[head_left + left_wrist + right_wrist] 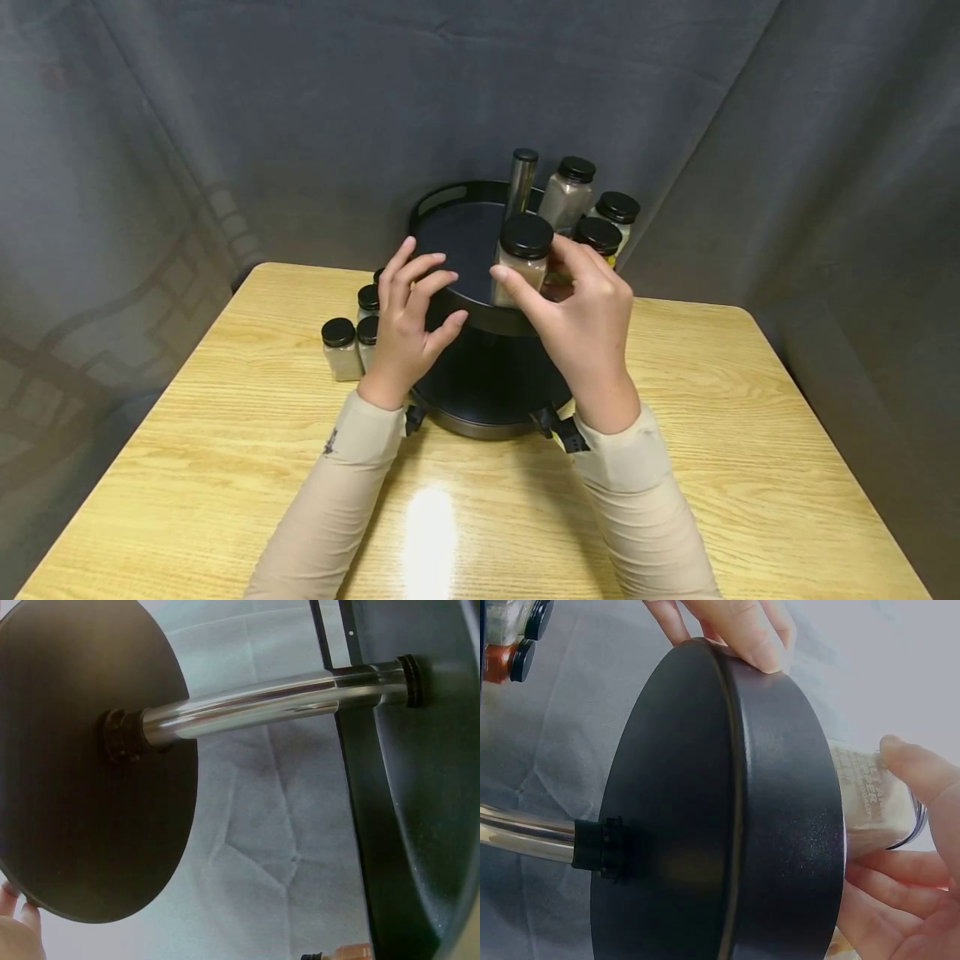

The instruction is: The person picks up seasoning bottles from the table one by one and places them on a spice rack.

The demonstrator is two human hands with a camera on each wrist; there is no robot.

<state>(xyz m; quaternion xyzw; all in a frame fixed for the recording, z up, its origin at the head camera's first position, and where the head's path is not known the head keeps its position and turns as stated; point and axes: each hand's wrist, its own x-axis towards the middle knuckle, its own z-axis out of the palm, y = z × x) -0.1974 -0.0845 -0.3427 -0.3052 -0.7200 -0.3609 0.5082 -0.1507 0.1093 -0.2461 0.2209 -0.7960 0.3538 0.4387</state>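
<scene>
My right hand [592,321] grips a square glass spice jar [517,283] with a black lid, thumb on one side and fingers on the other. The jar is upright at the front of the upper tray [457,237] of a black two-tier turntable. In the right wrist view its pale contents and a partly hidden label [862,784] show beyond the tray rim. My left hand [412,325] is at the tray's left front, fingers spread and bent slightly, fingertips touching the rim in the right wrist view. It holds nothing.
Several black-lidded jars [566,196] stand on the right of the upper tray, beside the metal pole [521,183]. More jars [342,354] stand on the wooden table [225,433] to the left. Below is the lower tray [487,379]; a grey curtain [300,125] hangs behind.
</scene>
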